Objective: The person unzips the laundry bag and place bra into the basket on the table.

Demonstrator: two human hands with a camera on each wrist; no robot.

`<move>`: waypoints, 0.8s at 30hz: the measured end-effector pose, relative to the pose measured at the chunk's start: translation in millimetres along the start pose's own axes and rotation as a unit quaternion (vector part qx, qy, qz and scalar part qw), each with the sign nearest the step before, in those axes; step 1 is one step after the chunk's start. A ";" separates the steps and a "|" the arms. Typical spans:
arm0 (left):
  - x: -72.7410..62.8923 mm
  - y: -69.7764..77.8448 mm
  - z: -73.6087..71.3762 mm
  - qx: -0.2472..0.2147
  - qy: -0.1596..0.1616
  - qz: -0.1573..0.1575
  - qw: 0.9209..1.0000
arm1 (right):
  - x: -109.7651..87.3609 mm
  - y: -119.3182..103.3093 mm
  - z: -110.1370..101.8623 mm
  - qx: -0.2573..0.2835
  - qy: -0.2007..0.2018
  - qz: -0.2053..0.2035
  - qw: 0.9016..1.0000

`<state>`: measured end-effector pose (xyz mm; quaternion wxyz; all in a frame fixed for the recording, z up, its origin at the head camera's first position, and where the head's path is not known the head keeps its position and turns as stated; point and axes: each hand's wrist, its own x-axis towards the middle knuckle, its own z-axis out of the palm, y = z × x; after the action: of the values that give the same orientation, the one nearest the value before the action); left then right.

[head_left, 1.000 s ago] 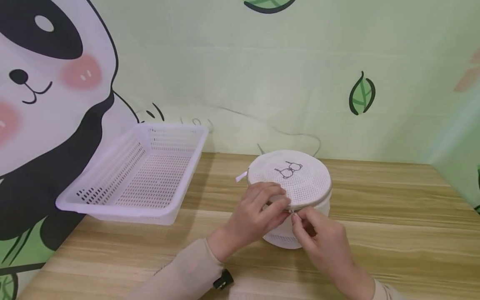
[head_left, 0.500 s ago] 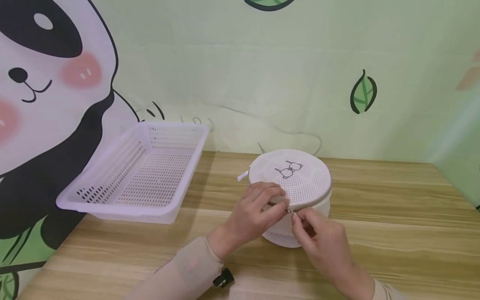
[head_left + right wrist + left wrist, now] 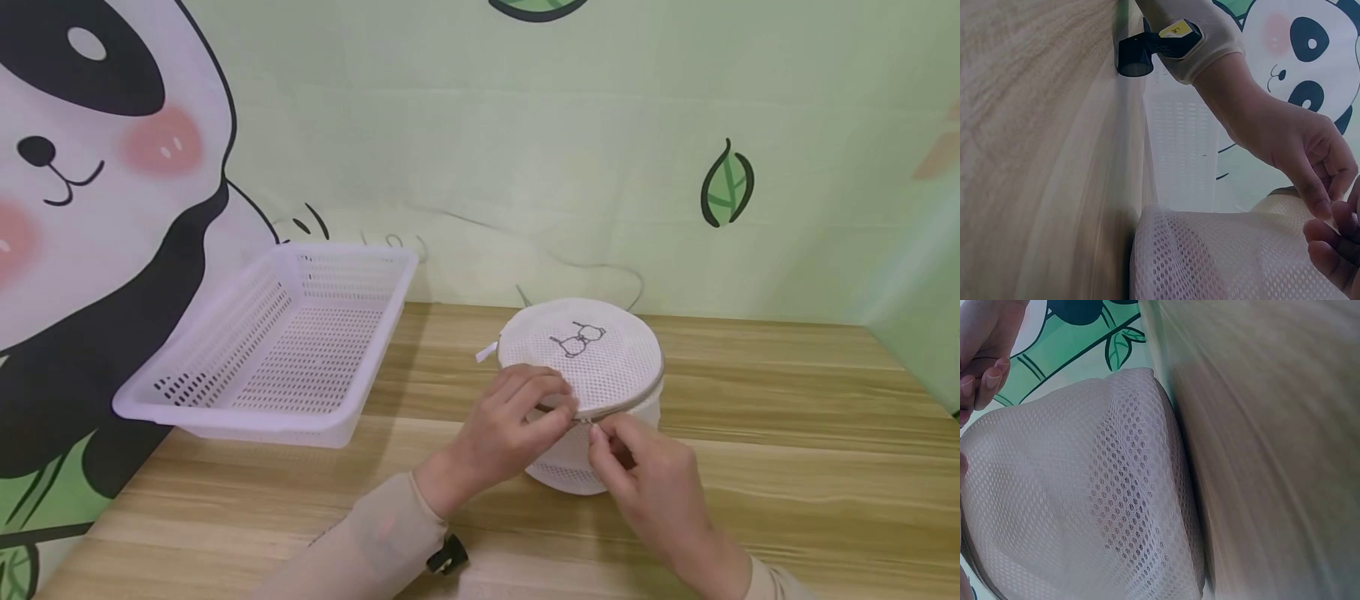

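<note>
A white, drum-shaped mesh laundry bag (image 3: 600,358) stands upright on the table, a dark line drawing on its round lid. Its zipper (image 3: 626,408) runs round the lid's edge, and a short dark gap shows near the left fingers. My left hand (image 3: 513,425) pinches the rim at the front left. Just right of it, my right hand (image 3: 656,483) pinches the small zipper pull at the front. The mesh side (image 3: 1060,487) fills much of the left wrist view. Both hands' fingertips nearly meet in the right wrist view, where the left hand (image 3: 1291,137) appears above the bag (image 3: 1210,256).
A white plastic basket (image 3: 352,417) with slotted walls sits at the left on the wood-grain table (image 3: 787,467). Behind stands a green wall (image 3: 600,167) with panda and leaf pictures. A white tag (image 3: 486,352) sticks out from the bag's left side.
My right hand has shifted slightly to the right along the zipper at the bag's front. The left hand keeps its place on the rim, and the basket stays put.
</note>
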<state>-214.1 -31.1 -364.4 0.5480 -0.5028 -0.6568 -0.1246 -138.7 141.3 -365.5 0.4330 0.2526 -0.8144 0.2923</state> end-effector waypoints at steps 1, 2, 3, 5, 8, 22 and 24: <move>0.1 -0.3 0.3 -0.001 0.002 -0.001 1.000 | 0.3 0.3 -0.3 -0.001 0.001 0.002 1.000; 0.2 -0.5 0.4 -0.003 0.004 -0.003 1.000 | 0.5 0.6 -0.7 -0.001 0.002 0.004 1.000; 0.3 -0.7 0.6 -0.005 0.005 -0.004 1.000 | 0.9 0.6 -1.2 -0.001 0.003 0.006 1.000; 0.3 -1.3 0.6 -0.011 0.005 -0.008 1.000 | 1.3 1.0 -1.7 0.000 0.003 0.007 1.000; -0.4 -1.9 0.4 -0.024 -0.001 -0.018 1.000 | 2.1 1.5 -2.5 0.001 0.004 0.009 1.000; -5.0 -6.6 -1.1 -0.063 -0.021 -0.042 0.997 | 3.9 4.9 -5.4 -0.006 0.012 0.015 1.000; -5.0 -6.6 -1.5 -0.064 -0.021 -0.043 0.997 | 3.9 5.2 -5.5 -0.007 0.015 0.014 1.000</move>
<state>-219.0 -37.9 -365.5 0.4947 -0.5109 -0.6798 -0.1793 -141.0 148.2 -361.0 0.4430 0.2340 -0.8132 0.2963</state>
